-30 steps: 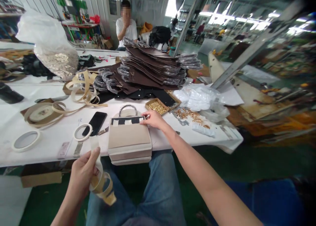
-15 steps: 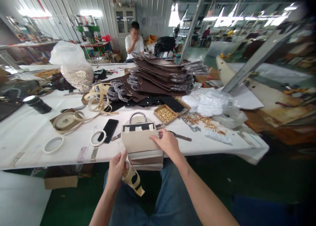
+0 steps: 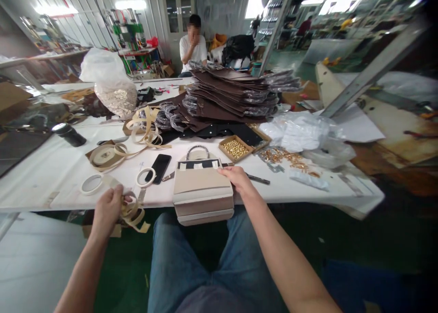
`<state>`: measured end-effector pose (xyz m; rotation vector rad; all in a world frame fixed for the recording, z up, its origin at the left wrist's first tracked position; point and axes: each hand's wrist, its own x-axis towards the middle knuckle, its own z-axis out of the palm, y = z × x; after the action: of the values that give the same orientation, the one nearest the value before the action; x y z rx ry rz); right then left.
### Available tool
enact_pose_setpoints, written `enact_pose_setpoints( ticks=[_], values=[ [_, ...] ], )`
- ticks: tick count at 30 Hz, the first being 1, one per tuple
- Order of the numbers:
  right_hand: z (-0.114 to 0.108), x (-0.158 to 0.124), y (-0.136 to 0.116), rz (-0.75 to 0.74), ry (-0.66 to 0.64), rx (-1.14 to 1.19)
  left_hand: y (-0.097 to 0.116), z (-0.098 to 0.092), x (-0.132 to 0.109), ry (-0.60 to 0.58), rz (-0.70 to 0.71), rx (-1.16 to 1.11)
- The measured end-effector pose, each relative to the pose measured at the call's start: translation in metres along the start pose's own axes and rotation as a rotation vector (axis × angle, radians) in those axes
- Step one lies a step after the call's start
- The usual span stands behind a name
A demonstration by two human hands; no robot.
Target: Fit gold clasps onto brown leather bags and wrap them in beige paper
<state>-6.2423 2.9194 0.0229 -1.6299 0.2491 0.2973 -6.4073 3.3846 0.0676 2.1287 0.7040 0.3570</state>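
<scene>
A beige handbag (image 3: 201, 185) with a plastic-wrapped handle rests at the table's front edge, its lower part over my lap. Along its upper edge runs a dark band with several short pale tape pieces. My right hand (image 3: 236, 176) grips the bag's upper right edge, thumb on the front. Off to the left, apart from the bag, my left hand (image 3: 111, 206) pinches a curled cream tape strip (image 3: 135, 215) whose end dangles below the table edge. A white tape roll (image 3: 91, 184) lies just beyond that hand. A second tape roll (image 3: 145, 177) partly overlaps a black phone (image 3: 159, 168).
Behind the bag, brown pieces with plastic-wrapped handles (image 3: 232, 94) form a tall stack. A box of gold studs (image 3: 235, 148), loose gold hardware (image 3: 290, 160) and white plastic bags (image 3: 297, 133) lie to the right. A person (image 3: 193, 48) sits across the table.
My left hand has moved left, away from the bag, carrying the tape strip. My right hand stays at the bag's right edge. The view has shifted slightly.
</scene>
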Motion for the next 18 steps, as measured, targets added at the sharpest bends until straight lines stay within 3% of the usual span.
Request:
enact_pose_setpoints(
  ticks=[3,7,15,18],
  values=[
    [-0.002,0.005,-0.009,0.069,-0.027,0.026,0.014,-0.014,0.048,0.079,0.232,0.263],
    [0.0,0.004,-0.015,0.122,-0.07,0.069,0.042,-0.003,0.099,0.082,0.403,0.305],
    [0.018,-0.015,-0.019,0.094,-0.056,0.083,0.076,0.042,0.153,0.026,0.366,0.18],
    [0.012,-0.018,-0.018,0.103,-0.153,0.214,0.078,0.053,0.165,0.043,0.348,0.147]
  ],
)
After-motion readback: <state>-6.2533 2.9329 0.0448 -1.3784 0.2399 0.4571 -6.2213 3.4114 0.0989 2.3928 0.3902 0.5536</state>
